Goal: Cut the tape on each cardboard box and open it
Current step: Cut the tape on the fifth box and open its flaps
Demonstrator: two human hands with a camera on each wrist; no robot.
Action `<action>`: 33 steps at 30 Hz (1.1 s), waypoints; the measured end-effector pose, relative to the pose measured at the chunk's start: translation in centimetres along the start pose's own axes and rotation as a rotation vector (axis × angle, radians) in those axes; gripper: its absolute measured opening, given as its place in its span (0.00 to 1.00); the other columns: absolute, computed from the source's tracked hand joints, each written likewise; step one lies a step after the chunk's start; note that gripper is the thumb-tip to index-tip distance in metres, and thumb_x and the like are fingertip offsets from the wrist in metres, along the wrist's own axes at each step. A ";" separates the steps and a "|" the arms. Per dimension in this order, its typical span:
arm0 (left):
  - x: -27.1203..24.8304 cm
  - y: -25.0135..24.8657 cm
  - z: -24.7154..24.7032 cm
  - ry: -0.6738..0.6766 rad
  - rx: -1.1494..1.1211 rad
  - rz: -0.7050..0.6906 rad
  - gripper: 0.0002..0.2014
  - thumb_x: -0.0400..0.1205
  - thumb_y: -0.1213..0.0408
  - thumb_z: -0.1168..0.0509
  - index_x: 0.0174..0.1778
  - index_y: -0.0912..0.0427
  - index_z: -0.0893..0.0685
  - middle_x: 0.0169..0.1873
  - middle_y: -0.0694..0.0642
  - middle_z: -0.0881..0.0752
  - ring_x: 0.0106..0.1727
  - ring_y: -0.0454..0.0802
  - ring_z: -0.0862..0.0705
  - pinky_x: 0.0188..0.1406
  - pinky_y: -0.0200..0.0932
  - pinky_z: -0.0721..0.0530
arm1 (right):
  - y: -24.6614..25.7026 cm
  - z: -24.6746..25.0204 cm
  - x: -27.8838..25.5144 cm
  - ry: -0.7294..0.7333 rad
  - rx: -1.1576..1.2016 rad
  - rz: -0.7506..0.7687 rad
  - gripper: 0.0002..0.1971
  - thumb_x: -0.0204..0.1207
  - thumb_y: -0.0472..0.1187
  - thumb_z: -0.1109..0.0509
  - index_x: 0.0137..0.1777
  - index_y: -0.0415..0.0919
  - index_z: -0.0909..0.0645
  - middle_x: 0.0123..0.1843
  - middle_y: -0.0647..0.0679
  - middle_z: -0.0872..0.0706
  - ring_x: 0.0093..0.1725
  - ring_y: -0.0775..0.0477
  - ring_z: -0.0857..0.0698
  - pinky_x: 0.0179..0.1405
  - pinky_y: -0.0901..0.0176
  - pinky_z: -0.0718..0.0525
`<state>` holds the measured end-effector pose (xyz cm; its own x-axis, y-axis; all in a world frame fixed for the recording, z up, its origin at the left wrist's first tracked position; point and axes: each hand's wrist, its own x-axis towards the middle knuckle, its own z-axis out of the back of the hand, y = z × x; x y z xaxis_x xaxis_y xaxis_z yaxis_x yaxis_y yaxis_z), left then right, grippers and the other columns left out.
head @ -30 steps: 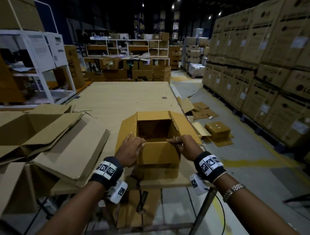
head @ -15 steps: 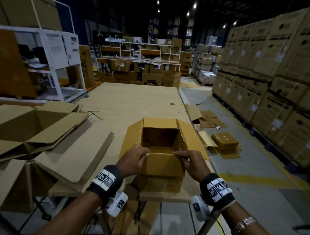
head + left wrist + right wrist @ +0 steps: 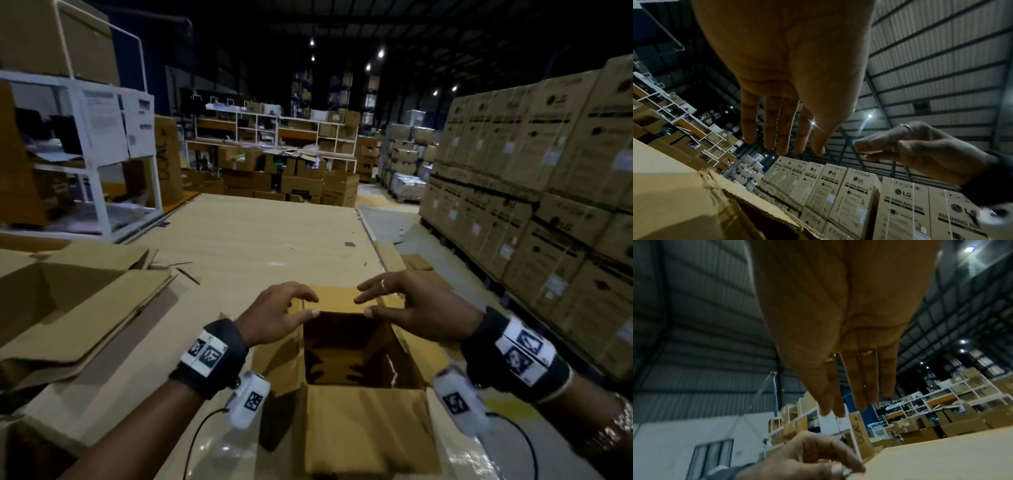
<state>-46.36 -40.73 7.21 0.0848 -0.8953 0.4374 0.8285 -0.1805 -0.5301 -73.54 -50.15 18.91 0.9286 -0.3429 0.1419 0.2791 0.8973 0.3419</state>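
the cardboard box stands nearest, at 6 o'clock in the head view, on the near end of the worktable. its mouth faces straight up and all four flaps are folded out; the dark cavity runs longer from 6 towards 12 o'clock than it does across. the near flap hangs down towards the viewer, the side flaps slope away at 9 and 3 o'clock, and the far flap lies at 12 o'clock.

just above that far flap the left hand sits at 11 o'clock of the opening and the right hand at 1 o'clock, fingertips pointing at each other with a gap between. both are released, fingers spread and loosely bent, gripping nothing. the head view cannot tell whether the thumbs touch the flap fold.

to 9 o'clock a heap of flattened cartons crowds the table's left side. beyond the box, towards 12 o'clock, the tabletop runs bare to its far edge; its right edge drops to the floor aisle at 2 o'clock.

the left wrist view shows the left hand's palm with straight fingers in free air over a box flap edge, and the right hand opposite; it alone lets the stacked cartons read as washing machine boxes. the right wrist view shows the right hand's palm clear too, with the left hand low in the frame.

far off at 12 o'clock stand white shelves.
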 end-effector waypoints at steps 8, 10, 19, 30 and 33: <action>2.9 2.8 -3.5 0.075 0.229 0.098 0.17 0.80 0.45 0.30 0.56 0.51 0.07 0.49 0.49 0.07 0.50 0.49 0.12 0.49 0.44 0.14 | -3.3 -7.8 10.2 0.331 -0.349 -0.304 0.17 0.81 0.49 0.27 0.65 0.41 0.15 0.59 0.42 0.11 0.59 0.39 0.12 0.54 0.51 0.15; 3.1 3.4 -4.2 0.061 0.262 0.121 0.16 0.79 0.45 0.30 0.55 0.50 0.06 0.45 0.49 0.07 0.46 0.48 0.12 0.46 0.41 0.16 | -3.7 -8.7 10.8 0.454 -0.312 -0.356 0.22 0.82 0.49 0.29 0.70 0.37 0.20 0.63 0.40 0.13 0.61 0.38 0.14 0.58 0.48 0.16; 5.6 3.7 -3.4 0.038 0.278 0.061 0.26 0.84 0.48 0.32 0.79 0.50 0.22 0.81 0.45 0.26 0.85 0.49 0.38 0.84 0.51 0.42 | -7.0 -6.3 11.8 0.470 -0.261 -0.241 0.41 0.85 0.53 0.33 0.90 0.46 0.53 0.91 0.52 0.56 0.88 0.44 0.44 0.85 0.49 0.41; 15.8 7.1 -3.3 0.206 0.352 0.108 0.21 0.81 0.56 0.27 0.71 0.54 0.15 0.70 0.54 0.14 0.73 0.59 0.20 0.75 0.61 0.23 | -13.3 -6.8 18.1 0.313 -0.169 -0.219 0.32 0.82 0.39 0.28 0.84 0.38 0.36 0.84 0.38 0.32 0.74 0.36 0.22 0.72 0.43 0.21; 16.5 8.9 -4.6 0.314 0.400 0.148 0.24 0.80 0.53 0.26 0.73 0.51 0.16 0.73 0.53 0.17 0.85 0.58 0.34 0.82 0.60 0.31 | -15.0 -8.0 18.8 0.403 -0.194 -0.223 0.33 0.82 0.37 0.29 0.84 0.39 0.36 0.85 0.40 0.33 0.76 0.34 0.24 0.73 0.42 0.23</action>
<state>-40.11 -58.98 6.41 0.0975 -0.9894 0.1078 0.9720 0.0714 -0.2240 -58.35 -67.86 9.00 0.8513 -0.4316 -0.2985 0.4860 0.8629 0.1385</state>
